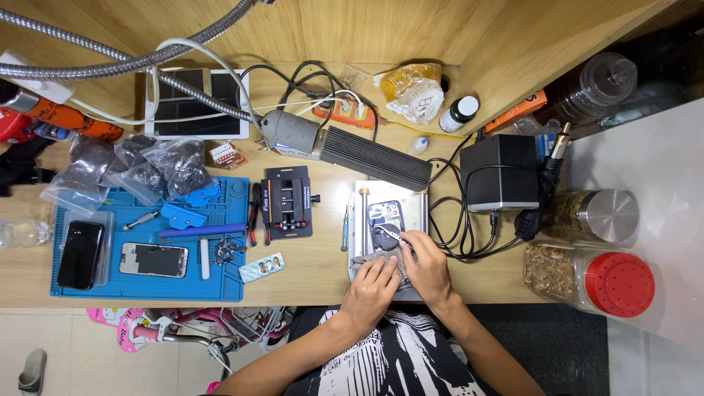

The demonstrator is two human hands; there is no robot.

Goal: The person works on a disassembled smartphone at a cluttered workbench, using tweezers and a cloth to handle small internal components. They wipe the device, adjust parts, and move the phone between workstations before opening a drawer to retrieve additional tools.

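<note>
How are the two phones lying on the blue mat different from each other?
The black phone lies lengthwise up the blue mat, inside a clear tray; the grey phone lies crosswise, straight on the mat. The black one looks uniformly dark; the grey one has a paler frame. Neither hand touches either.

- The work mat [220, 286] is bright blue, lying on a pale wooden desk [315, 275].
- A phone [80, 254] on the mat is glossy black; the one [154, 259] beside it has a silver edge and a dark face.
- The clamp fixture [287, 201] is matte black.
- The opened phone [386, 218] looks bluish inside, though it is too small to be sure.
- The cloth [367, 261] is grey.
- The power box [499, 171] is black.
- The jar lid [620, 284] is red, dotted with holes.
- The person's shirt [400, 359] is black with white streaked print.
- The tablet [196, 104] has a white frame and a dark screen.
</note>
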